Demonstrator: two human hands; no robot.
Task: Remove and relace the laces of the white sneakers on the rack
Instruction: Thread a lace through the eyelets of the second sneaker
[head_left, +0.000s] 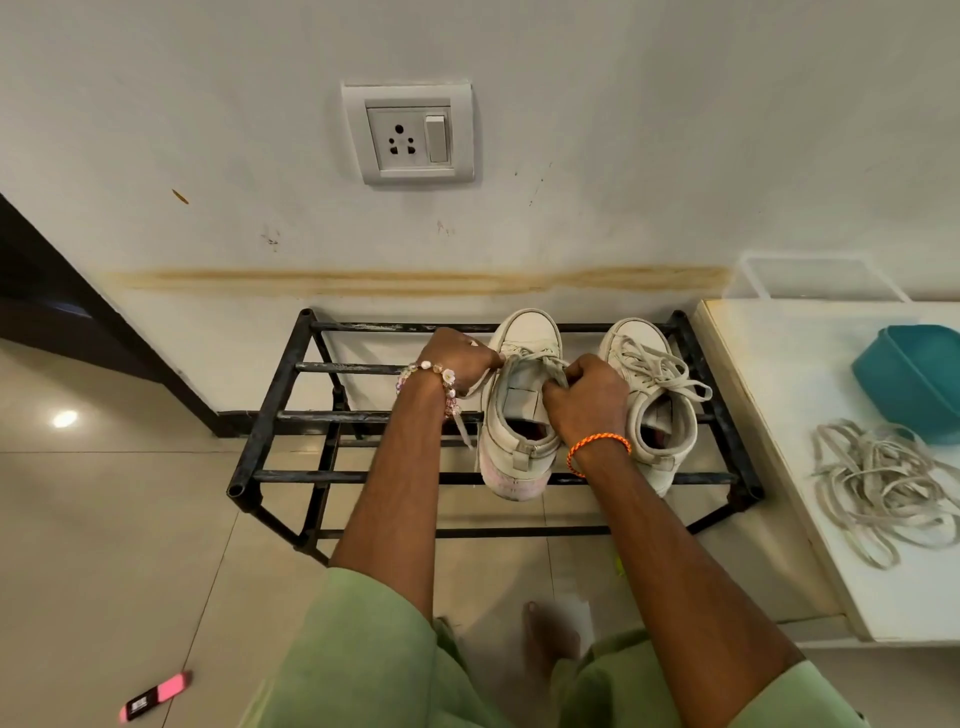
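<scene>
Two sneakers side by side on the rack, a hand at each side of the left one's lace.

The rack (291, 418) stands against the wall, below the socket (408, 134). The left sneaker (519, 415) and right sneaker (649, 400) sit toes toward the wall. The left hand (462, 358) and right hand (587, 397) flank the lace (535, 358). Right of the rack, the surface (779, 405) carries loose laces (878, 488) before a tub (909, 379). A marker (156, 696) lies on the floor, near left.

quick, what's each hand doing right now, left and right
Left hand: fingers pinch the lace of the left sneaker.
Right hand: fingers curled, pinching the same lace.
</scene>
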